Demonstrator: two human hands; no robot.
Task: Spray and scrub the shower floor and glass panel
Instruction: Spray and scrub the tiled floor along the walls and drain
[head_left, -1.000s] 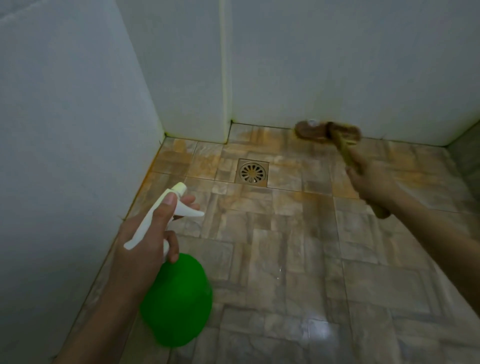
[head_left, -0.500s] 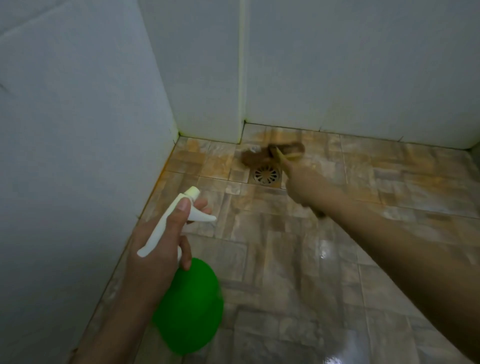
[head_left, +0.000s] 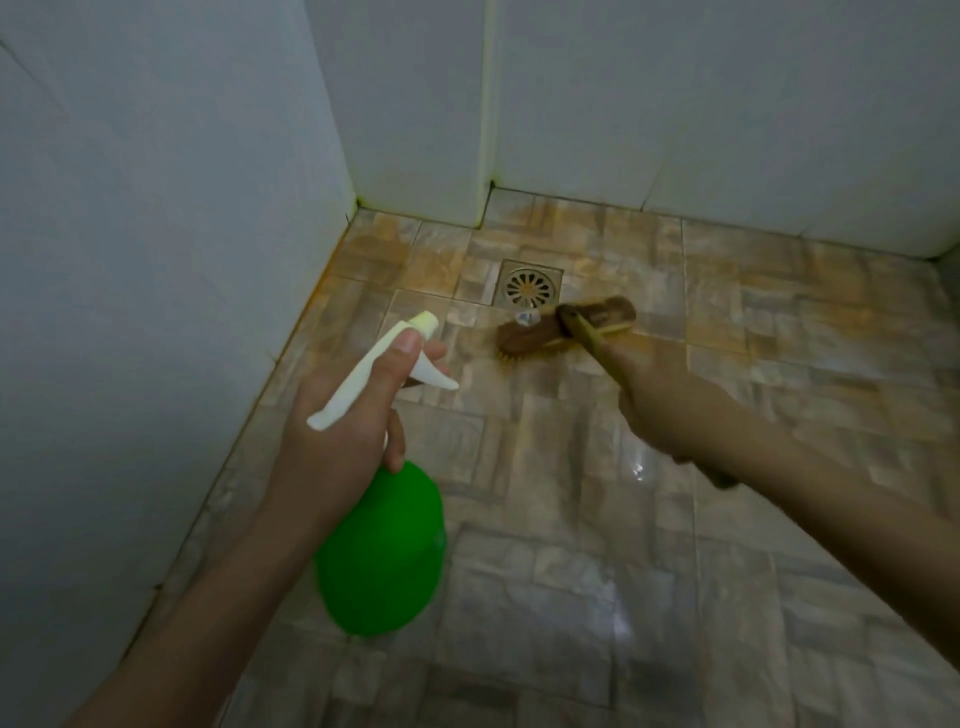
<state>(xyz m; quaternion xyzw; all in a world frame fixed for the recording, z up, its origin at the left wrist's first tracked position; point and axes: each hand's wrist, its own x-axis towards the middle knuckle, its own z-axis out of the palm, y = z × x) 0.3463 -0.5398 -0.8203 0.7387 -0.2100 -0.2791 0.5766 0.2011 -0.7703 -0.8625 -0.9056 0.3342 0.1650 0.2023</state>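
My left hand (head_left: 343, 431) grips the neck of a green spray bottle (head_left: 382, 551) with a white trigger head, thumb along the top, held above the floor's left side. My right hand (head_left: 662, 402) holds the wooden handle of a scrub brush (head_left: 566, 325). The brush head lies bristles down on the tan stone-pattern shower floor (head_left: 597, 519), just in front of the square metal drain (head_left: 529, 285). The handle's end sticks out below my wrist. No glass panel is in view.
White tiled walls (head_left: 156, 260) close the floor on the left and at the back, with a jutting corner (head_left: 485, 156) behind the drain. Orange staining runs along the floor near the walls. Wet shine shows on the tiles in the middle.
The brush has swept from the far right wall base leftwards over the drain, then back towards me, now lying just in front of the drain. My left hand keeps holding the bottle.
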